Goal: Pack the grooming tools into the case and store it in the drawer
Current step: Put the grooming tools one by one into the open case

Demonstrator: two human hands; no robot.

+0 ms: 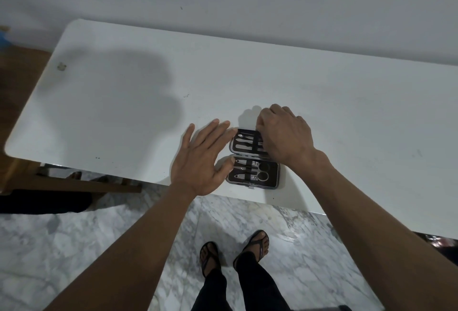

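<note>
Open grooming case at the near edge of the table, both hands at it.

The case [254, 159] lies flat and open, its metal tools [250, 170] strapped in. The left hand [198, 159] rests with fingers spread at its left side; the right hand [285, 134] curls over the far half, its grip hidden. The case is probably light, stiff and hinged: best closed, then gripped by its long edges.

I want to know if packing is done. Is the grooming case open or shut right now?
Open. The case lies flat on the table, both halves showing tools in their slots.
</note>
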